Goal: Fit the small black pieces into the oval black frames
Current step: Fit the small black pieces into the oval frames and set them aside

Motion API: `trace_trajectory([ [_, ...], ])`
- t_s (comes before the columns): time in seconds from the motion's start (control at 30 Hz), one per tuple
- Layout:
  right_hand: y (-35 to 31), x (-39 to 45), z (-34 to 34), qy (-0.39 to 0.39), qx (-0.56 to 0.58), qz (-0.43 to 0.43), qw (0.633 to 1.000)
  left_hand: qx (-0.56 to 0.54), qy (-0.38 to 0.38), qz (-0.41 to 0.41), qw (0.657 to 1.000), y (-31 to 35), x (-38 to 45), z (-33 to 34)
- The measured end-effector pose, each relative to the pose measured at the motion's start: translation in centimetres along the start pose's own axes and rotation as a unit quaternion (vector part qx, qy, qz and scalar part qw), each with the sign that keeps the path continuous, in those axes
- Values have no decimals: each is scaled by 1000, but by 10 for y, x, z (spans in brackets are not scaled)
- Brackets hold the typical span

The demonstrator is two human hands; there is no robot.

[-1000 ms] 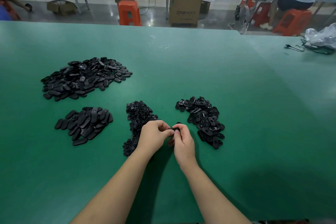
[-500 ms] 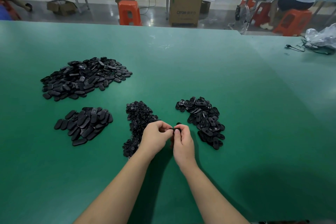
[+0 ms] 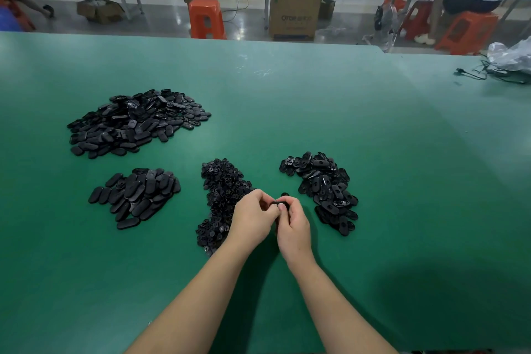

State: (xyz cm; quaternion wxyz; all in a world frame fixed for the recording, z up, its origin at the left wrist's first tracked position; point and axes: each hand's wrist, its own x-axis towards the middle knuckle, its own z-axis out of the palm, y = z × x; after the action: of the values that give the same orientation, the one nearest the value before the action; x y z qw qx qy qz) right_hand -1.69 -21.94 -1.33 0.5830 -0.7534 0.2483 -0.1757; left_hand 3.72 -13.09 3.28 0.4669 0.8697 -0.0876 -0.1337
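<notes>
My left hand and my right hand meet over the green table, both pinching one oval black frame between their fingertips. Most of that frame is hidden by my fingers, and whether a small piece sits in it cannot be seen. A heap of small black pieces lies just left of my hands. To their right lies a pile of oval frames. One loose black piece sits on the table just beyond my fingertips.
Two more piles of oval black parts lie to the left: a large one farther back and a smaller one nearer. A plastic bag and a black cable rest at the far right. Stools, boxes and a seated person are beyond the table.
Both hands stay together at the same spot; only the fingertips shift slightly around the frame.
</notes>
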Motion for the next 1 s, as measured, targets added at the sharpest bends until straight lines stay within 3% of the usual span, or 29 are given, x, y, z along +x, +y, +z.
trace_trajectory([
  [0.53, -1, -4, 0, 14, 16, -17, 1000, 51, -15, 82, 995, -4, -8, -4],
  [0.73, -3, -4, 1, 7, 20, -9, 1000, 136, 4, 175, 975, -10, -9, -9],
  [0.87, -4, -5, 3, 9, 39, -8, 999, 231, 79, 265, 933, -18, -9, -22],
  [1.0, -5, -8, 4, 5, 8, -11, 1000, 229, 231, 191, 926, -37, 3, -51],
])
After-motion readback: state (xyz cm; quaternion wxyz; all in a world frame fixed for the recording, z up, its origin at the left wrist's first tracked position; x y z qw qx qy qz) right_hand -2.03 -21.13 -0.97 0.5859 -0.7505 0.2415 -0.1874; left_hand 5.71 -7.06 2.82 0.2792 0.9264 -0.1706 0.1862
